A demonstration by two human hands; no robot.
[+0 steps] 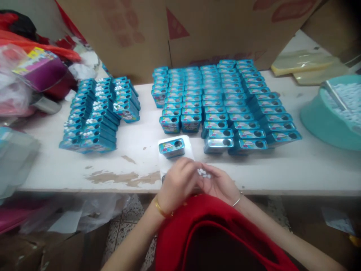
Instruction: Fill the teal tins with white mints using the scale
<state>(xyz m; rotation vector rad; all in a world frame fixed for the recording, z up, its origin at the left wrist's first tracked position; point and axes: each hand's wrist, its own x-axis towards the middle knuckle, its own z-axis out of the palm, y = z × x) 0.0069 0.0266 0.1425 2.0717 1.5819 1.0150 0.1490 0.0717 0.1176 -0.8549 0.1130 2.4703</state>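
My right hand (220, 181) is cupped around several small white pellets (203, 173), which show in its palm. My left hand (180, 176) is closed beside it, back turned up, fingertips bent toward the right palm; whatever they hold is hidden. Just beyond the hands, a blue tin (171, 147) with a round dark hole in its top rests on a small flat white platform (188, 145), like a scale. My left wrist partly covers the near end of that platform.
Rows of blue tins with open holes (214, 101) stand across the table (141, 158). On the left, more blue tins (98, 113) have white pellets at their tops. A teal tub (324, 120) of white pellets and a scoop stands right. A cardboard box (152, 41) blocks the back.
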